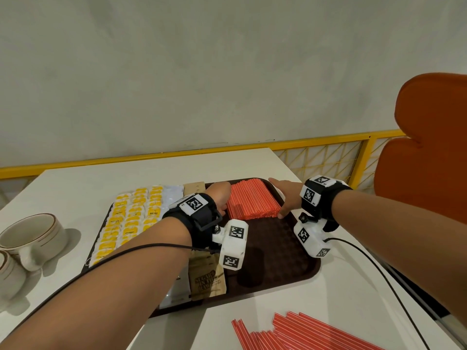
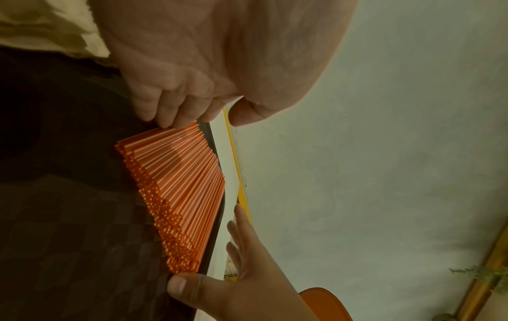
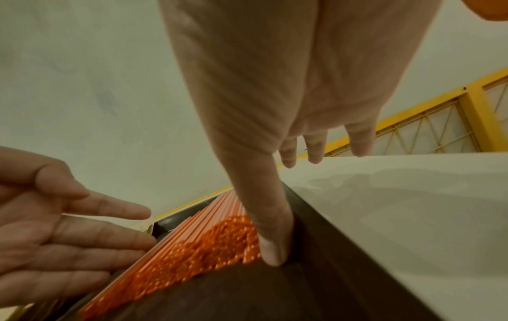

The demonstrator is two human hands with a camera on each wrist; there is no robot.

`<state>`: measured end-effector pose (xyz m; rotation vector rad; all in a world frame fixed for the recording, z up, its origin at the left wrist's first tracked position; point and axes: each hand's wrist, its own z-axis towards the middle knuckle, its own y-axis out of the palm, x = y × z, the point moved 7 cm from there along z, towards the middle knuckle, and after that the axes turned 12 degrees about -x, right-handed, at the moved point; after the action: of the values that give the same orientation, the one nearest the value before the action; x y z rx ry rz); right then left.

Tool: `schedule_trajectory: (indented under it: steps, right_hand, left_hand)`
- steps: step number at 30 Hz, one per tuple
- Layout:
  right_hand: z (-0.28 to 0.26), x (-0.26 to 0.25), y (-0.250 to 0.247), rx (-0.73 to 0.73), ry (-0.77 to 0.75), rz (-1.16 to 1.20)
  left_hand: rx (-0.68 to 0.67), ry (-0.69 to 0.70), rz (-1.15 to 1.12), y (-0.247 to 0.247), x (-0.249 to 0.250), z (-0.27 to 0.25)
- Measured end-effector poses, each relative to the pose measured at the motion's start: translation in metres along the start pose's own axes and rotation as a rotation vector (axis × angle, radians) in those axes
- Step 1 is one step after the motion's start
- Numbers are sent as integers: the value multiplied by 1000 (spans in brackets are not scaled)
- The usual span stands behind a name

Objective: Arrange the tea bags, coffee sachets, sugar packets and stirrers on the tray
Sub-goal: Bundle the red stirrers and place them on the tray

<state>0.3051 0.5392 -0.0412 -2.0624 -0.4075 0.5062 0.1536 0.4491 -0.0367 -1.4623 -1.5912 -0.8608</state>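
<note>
Head view looks down on a white table (image 1: 328, 286) that carries a dark brown tray (image 1: 278, 261) with rounded corners and a woven, embossed floor. A block of thin orange-red stirrers (image 1: 252, 200) with fine white stripes lies in the tray's far right part, their cut ends forming a speckled, slightly uneven face. The left hand (image 1: 219, 195) stands at the block's left side, fingers straight and together, and the right wrist view shows its flat palm and extended fingers (image 3: 115, 210) turned toward the stirrers. The right hand (image 1: 288, 195) brackets the other side with fingers spread and straight; its thumb (image 3: 270, 249) presses down at the near right corner of the block, touching the tray floor beside the rim. Neither hand grips anything.

On the tray's left part, rows of square yellow-and-white tea bags (image 1: 129, 223) lie flat in overlapping columns. Glossy white sachets (image 1: 174, 195) sit just right of them, one more showing at the near edge under the left forearm. Brown kraft-paper sugar packets (image 1: 207, 279) with dark print lie next to that, near the tray's front rim.

Loose stirrers (image 1: 290, 334) of the same striped kind lie fanned on the table in front of the tray. Two cream ceramic mugs (image 1: 32, 238) with brown rims stand left of the tray. A yellow metal railing (image 1: 177, 154) runs behind the table, and an orange cushioned chair (image 1: 429, 152) with a lobed back is at right.
</note>
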Motion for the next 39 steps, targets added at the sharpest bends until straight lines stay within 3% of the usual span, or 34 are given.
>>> schedule_trajectory:
  steps: [6,10,15,21,27,31,35,39]
  right_hand:
    - [-7,2,-7,-11,40,-2]
    - [-16,-5,-24,125,-23,84]
    - [-28,-18,-4,-10,-65,187]
    - [-102,-40,-5,95,-156,255]
    - [-191,-23,59,24,-96,-16]
    - [-226,4,129,-136,32,-122]
    - [-245,-25,161,-81,-117,13]
    - [-249,-75,184,-50,-280,173]
  left_hand:
    - [5,-25,3,-4,-4,5]
    - [7,-37,-13,-5,-7,9]
    - [-32,-4,-57,-1,-5,7]
    - [-11,144,5,-4,8,-20]
    - [-232,243,-37,1,-15,-107]
    - [-299,104,-54,3,-85,-181]
    - [-425,-126,-213,16,-143,-227]
    - [-446,-159,-308,27,-152,-233]
